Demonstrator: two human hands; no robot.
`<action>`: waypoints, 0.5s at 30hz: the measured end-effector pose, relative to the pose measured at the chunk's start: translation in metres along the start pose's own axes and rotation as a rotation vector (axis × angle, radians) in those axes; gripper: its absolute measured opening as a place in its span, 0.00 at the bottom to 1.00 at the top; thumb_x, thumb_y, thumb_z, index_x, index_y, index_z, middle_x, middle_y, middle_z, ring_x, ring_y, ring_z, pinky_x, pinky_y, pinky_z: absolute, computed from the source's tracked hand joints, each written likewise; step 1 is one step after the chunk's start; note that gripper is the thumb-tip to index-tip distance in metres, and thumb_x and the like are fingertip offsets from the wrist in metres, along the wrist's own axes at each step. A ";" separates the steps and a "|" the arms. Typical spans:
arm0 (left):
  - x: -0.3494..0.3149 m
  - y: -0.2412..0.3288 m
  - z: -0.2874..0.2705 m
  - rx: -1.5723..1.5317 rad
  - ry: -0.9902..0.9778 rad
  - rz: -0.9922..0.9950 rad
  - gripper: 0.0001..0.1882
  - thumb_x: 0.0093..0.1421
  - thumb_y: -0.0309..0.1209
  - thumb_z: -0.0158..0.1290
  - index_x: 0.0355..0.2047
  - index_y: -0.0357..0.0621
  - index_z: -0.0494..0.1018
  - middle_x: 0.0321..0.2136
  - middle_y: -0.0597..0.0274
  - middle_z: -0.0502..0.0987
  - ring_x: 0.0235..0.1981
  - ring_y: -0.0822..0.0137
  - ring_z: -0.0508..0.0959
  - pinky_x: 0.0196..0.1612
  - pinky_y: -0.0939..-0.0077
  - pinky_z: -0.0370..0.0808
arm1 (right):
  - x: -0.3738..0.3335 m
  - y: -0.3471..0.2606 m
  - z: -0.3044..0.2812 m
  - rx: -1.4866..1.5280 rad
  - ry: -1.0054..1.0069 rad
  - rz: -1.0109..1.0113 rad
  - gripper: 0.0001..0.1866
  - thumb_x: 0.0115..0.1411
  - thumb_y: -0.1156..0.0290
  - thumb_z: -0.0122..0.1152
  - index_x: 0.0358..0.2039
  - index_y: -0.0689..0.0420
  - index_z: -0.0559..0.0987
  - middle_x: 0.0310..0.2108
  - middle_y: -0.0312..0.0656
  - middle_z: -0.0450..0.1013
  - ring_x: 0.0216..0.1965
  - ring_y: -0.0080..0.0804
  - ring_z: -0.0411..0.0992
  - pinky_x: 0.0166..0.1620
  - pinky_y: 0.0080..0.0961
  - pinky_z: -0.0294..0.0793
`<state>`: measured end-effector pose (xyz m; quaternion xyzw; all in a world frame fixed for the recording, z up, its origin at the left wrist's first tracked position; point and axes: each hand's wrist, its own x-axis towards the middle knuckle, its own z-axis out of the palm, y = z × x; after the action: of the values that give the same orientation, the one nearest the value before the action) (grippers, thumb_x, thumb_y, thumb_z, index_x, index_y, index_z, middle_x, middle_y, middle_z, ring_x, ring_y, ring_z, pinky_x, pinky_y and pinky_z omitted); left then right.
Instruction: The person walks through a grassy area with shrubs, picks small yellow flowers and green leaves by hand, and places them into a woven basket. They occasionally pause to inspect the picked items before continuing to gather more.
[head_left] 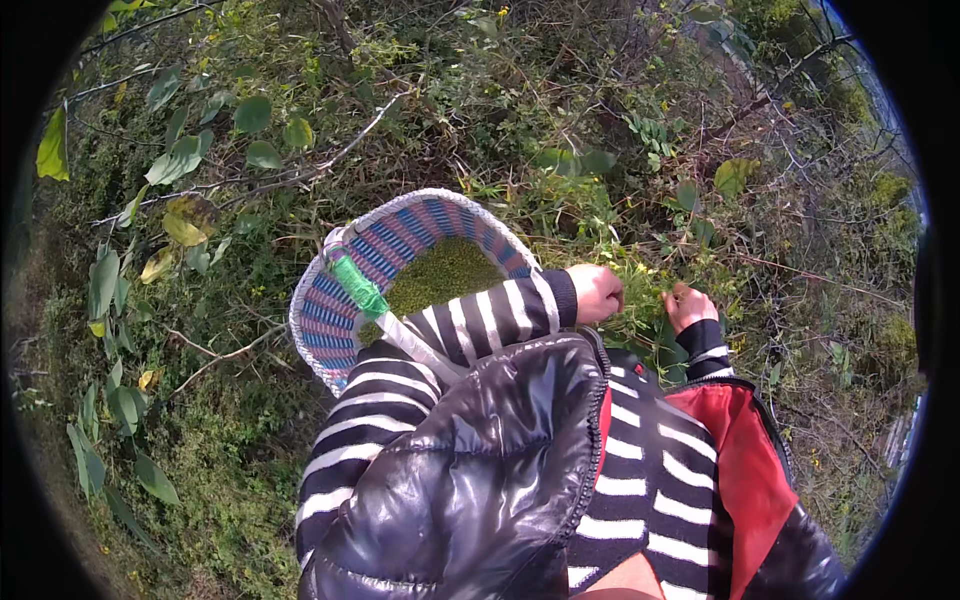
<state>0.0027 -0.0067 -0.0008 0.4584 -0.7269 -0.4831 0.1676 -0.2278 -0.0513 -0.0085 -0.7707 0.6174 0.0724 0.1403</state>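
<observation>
My left hand [597,293] is closed beside leafy green plants with small yellow flowers [635,283]; its curled fingers hide whatever they hold. Just to the right, my right hand [690,306] has its fingers drawn together at the same plants, and what is between them is too small to make out. A woven basket [318,325] in blue, pink and white hangs at my left forearm. Inside it lies a layer of small yellow-green buds or flower heads [445,272]. The basket's pale handle [415,345], partly wrapped in green tape [355,285], runs to the crook of my left arm.
Dense weeds and grass surround me. A bare branch [335,158] with broad green leaves [180,160] reaches in from the left. Thin twigs [790,80] cross at the upper right, and a reddish stem [820,277] stretches right of my right hand.
</observation>
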 end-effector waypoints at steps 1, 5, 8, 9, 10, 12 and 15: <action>0.001 0.000 -0.001 0.007 0.028 0.033 0.10 0.47 0.31 0.45 0.26 0.43 0.75 0.21 0.54 0.75 0.26 0.58 0.76 0.32 0.68 0.72 | 0.000 -0.005 0.001 -0.040 -0.028 0.005 0.14 0.52 0.57 0.50 0.32 0.51 0.77 0.28 0.49 0.73 0.32 0.46 0.72 0.36 0.38 0.72; 0.000 0.001 -0.004 0.023 0.117 0.099 0.09 0.44 0.28 0.46 0.24 0.43 0.75 0.19 0.56 0.75 0.24 0.59 0.76 0.31 0.69 0.73 | 0.001 -0.011 0.003 -0.046 0.011 -0.024 0.14 0.52 0.56 0.49 0.29 0.52 0.77 0.26 0.46 0.73 0.31 0.47 0.72 0.35 0.39 0.71; 0.000 -0.001 -0.008 0.004 0.171 0.110 0.08 0.44 0.28 0.46 0.23 0.43 0.74 0.18 0.57 0.75 0.23 0.59 0.76 0.29 0.70 0.72 | -0.003 -0.006 0.002 0.011 0.233 -0.174 0.14 0.51 0.57 0.54 0.29 0.55 0.78 0.25 0.48 0.73 0.29 0.46 0.72 0.34 0.37 0.71; 0.001 -0.002 -0.009 -0.015 0.185 0.103 0.08 0.44 0.28 0.46 0.22 0.43 0.74 0.18 0.57 0.75 0.22 0.59 0.76 0.29 0.70 0.72 | -0.001 -0.006 -0.001 -0.029 0.224 -0.177 0.16 0.50 0.58 0.56 0.29 0.58 0.78 0.25 0.50 0.73 0.29 0.46 0.72 0.34 0.36 0.72; 0.002 -0.001 -0.007 -0.038 0.196 0.090 0.08 0.44 0.28 0.45 0.22 0.43 0.74 0.18 0.57 0.75 0.22 0.59 0.76 0.29 0.70 0.72 | -0.003 -0.004 -0.006 -0.001 0.269 -0.222 0.18 0.50 0.57 0.56 0.29 0.60 0.77 0.25 0.51 0.73 0.30 0.46 0.72 0.34 0.36 0.71; 0.004 -0.001 -0.009 0.018 0.240 0.090 0.08 0.44 0.27 0.44 0.23 0.43 0.74 0.17 0.56 0.75 0.22 0.59 0.76 0.29 0.69 0.72 | 0.000 -0.008 -0.018 0.007 0.164 -0.187 0.18 0.49 0.56 0.56 0.28 0.61 0.76 0.25 0.53 0.73 0.30 0.46 0.72 0.34 0.37 0.71; 0.007 -0.006 -0.008 -0.008 0.250 0.052 0.08 0.44 0.27 0.46 0.23 0.43 0.74 0.18 0.54 0.75 0.23 0.56 0.75 0.30 0.67 0.72 | 0.001 -0.013 -0.033 0.254 0.213 -0.309 0.17 0.52 0.61 0.55 0.16 0.63 0.70 0.15 0.52 0.66 0.17 0.43 0.66 0.23 0.35 0.64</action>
<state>0.0076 -0.0175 -0.0029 0.4955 -0.7101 -0.4204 0.2710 -0.2172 -0.0599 0.0247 -0.8356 0.5073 -0.1103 0.1795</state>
